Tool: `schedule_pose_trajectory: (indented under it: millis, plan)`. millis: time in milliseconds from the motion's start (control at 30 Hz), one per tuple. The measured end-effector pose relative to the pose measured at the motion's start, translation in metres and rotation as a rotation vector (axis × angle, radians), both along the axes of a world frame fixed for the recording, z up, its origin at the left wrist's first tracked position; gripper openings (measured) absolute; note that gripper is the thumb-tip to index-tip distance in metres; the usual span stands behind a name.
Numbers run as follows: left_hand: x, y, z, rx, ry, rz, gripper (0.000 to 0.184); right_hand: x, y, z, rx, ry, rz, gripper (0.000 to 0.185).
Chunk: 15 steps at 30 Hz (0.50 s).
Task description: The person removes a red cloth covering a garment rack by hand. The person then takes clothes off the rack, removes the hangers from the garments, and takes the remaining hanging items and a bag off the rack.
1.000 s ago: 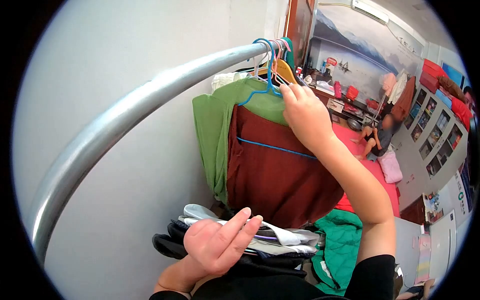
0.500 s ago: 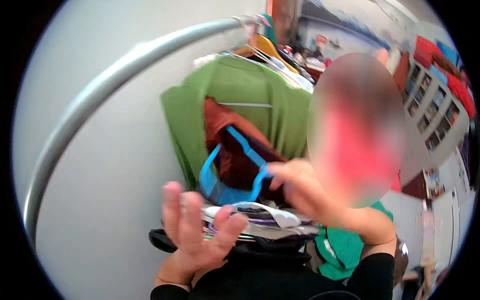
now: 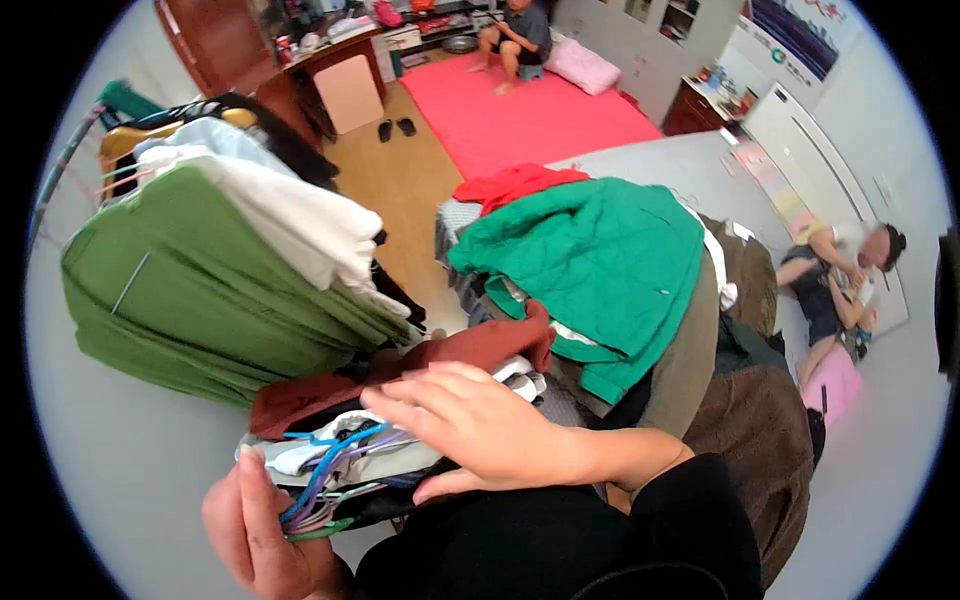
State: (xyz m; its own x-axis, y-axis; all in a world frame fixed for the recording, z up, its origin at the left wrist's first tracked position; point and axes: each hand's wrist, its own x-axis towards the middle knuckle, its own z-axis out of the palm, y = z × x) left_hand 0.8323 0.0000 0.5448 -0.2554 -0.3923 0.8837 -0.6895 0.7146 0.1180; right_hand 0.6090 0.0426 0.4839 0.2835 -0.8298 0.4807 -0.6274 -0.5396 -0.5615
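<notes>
My left hand (image 3: 255, 530) is closed around a bunch of coloured clothes hangers (image 3: 312, 505) at the lower left. A blue hanger (image 3: 335, 450) lies on top of the bunch. White and dark garments hang from these hangers, and a rust-brown garment (image 3: 310, 400) lies along their far side. Above the bundle my right hand (image 3: 480, 425) is stretched out flat, its fingers apart and over the clothes; its palm side is hidden.
A green garment (image 3: 210, 290) hangs on the rack at left beside a white one (image 3: 290, 215). At right, a green jacket (image 3: 600, 260) and brown clothes (image 3: 750, 430) lie piled. Two people sit farther off, one by a red mat (image 3: 530, 105).
My view has swung right and downward. The left hand, open before, has closed on the hangers. My right hand has left the blue hanger, which now rests with the bunch.
</notes>
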Motion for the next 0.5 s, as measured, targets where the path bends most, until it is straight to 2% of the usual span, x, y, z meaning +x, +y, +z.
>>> schedule_pose_trajectory:
  millis: [33,100,133,267,300,367,433,467,500]
  plan:
    - [-0.003,0.006,0.014,0.061,-0.163,-0.023,0.030,-0.007,0.008,-0.003,0.010,-0.006,-0.020,0.109]
    - [-0.030,0.007,0.019,0.060,-0.173,-0.059,0.030,-0.024,0.026,0.001,0.184,-0.111,0.086,0.123]
    - [-0.046,0.004,0.023,0.052,-0.175,-0.076,0.030,-0.029,0.034,0.004,0.122,-0.080,0.077,0.130]
    - [-0.104,-0.001,0.054,0.035,-0.235,-0.188,0.038,-0.051,0.058,0.013,0.243,-0.023,-0.134,0.106]
    - [-0.114,-0.002,0.068,0.059,-0.292,-0.258,0.030,-0.061,0.060,0.013,0.150,-0.020,-0.194,0.093]
    - [-0.139,-0.023,0.087,-0.098,-0.397,-0.365,0.030,-0.090,0.065,0.030,0.081,-0.011,-0.269,0.079]
    - [-0.185,-0.060,0.094,-0.337,-0.249,-0.532,0.029,-0.121,0.069,0.055,0.046,0.021,-0.391,0.070]
    - [-0.201,-0.041,0.087,-0.056,-0.075,-0.579,0.035,-0.138,0.071,0.065,0.023,0.033,-0.468,0.066]
    - [-0.216,-0.062,0.107,0.032,-0.226,-0.475,0.051,-0.156,0.072,0.074,-0.020,0.116,-0.576,0.062]
